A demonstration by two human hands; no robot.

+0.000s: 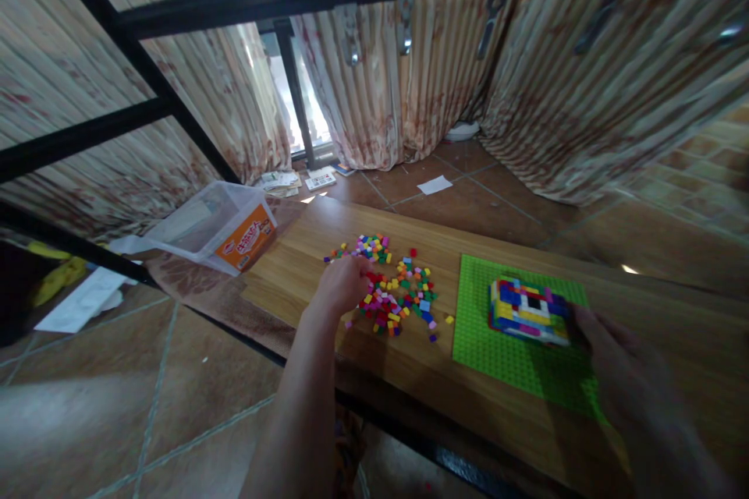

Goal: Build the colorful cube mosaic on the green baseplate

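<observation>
My left hand (346, 283) reaches into a pile of small colourful toy bricks (387, 300). Its fingers are curled together at the pile, and whatever lies between the fingertips is hidden. A rectangular, multicoloured brick structure (528, 310) stands on a green studded baseplate (480, 335), with a dark opening framed in white on top. At the structure's right end is my right hand (614, 351), its fingers closed against that side. Motion blurs this hand somewhat, and part of its grip is out of sight.
A wooden board (281, 288) carries the bricks and baseplate. On its left stands a clear plastic bin (211, 222) with an orange label. Black metal bars (193, 9) cross above, with hanging clips (405, 19). Papers (434, 185) lie on the tiled floor before striped curtains (433, 86).
</observation>
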